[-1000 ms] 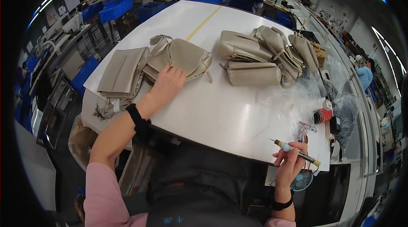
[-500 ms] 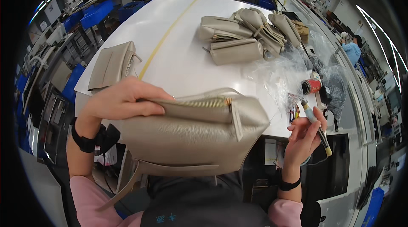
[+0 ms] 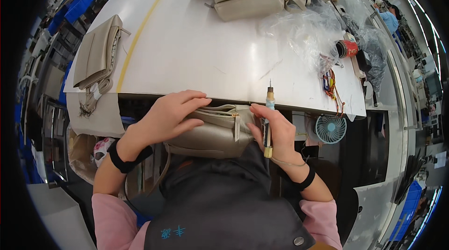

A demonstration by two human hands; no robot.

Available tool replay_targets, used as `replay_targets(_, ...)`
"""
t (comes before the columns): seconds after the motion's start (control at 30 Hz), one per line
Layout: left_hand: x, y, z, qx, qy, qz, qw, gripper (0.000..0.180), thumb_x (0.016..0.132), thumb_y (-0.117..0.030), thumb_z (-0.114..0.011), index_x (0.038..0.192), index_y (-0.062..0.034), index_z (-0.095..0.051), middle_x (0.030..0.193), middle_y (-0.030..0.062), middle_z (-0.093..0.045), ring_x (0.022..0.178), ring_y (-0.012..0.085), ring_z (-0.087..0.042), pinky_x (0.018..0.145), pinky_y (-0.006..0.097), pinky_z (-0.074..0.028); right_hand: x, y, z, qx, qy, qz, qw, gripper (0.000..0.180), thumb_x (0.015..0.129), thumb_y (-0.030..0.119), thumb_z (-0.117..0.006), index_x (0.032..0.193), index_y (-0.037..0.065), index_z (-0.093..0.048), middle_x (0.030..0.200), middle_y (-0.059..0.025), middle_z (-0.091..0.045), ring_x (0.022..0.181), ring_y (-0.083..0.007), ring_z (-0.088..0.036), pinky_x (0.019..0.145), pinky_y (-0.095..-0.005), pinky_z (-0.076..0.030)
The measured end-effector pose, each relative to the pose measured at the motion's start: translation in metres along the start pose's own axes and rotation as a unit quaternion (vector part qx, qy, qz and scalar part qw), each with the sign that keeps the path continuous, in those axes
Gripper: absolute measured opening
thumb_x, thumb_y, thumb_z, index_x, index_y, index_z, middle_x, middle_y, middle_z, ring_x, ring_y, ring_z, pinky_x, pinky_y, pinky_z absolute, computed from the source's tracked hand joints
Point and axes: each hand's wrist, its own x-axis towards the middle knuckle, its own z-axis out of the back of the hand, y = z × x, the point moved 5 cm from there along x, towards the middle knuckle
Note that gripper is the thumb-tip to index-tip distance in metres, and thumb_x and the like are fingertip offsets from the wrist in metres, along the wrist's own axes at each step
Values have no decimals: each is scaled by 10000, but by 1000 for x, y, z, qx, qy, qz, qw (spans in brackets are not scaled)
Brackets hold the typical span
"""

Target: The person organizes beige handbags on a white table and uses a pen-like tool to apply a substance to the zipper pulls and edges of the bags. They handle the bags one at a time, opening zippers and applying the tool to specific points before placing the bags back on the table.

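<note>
A taupe leather-look handbag point(image 3: 206, 138) with a gold zip and a dangling zip pull sits on my lap at the table's front edge. My left hand point(image 3: 169, 115) lies over its upper left end, fingers stretched and apart, thumb along the front. In my right hand point(image 3: 279, 132) is a slim pen-like tool point(image 3: 270, 104) with a thin metal tip and a taped body, its tip pointing up and away. The thumb and fingertips of that hand touch the bag's right end. The bag's underside and far side are hidden.
Several similar bags point(image 3: 250, 3) are piled at the far right of the white table point(image 3: 187, 49). Another bag point(image 3: 97, 51) lies left, above a bundled strap point(image 3: 96, 96). Clear plastic wrap point(image 3: 304, 30), a red can-like container point(image 3: 347, 48) and coloured cords point(image 3: 329, 84) lie right. A small fan point(image 3: 331, 129) hangs below.
The bag has come down and closer, from above the table edge onto my lap. My left hand has loosened on its rim. My right hand has moved left to the bag with the tool turned upright.
</note>
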Motion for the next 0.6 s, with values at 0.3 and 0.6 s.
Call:
replay_targets(0.3,36,-30,-41,142,-33,-130,981,413,731,-148,-714,1115,-66,-586,1046,44,-603,875,206,-603,741,337,-475,-5,-4,-8,26,-31,-21,999,439,721,-80,-717,1123,42,-587,808,-95,-625,656,-216,-628,589,-273,-497)
replay_targets(0.6,40,12,-24,-254,-159,194,934,264,829,-41,-628,1085,-26,-567,983,76,-630,797,181,-647,603,275,-513,1,-4,-10,23,-11,-18,1000,458,704,-27,-752,1120,39,-574,796,-95,-623,631,-203,-618,575,-271,-492)
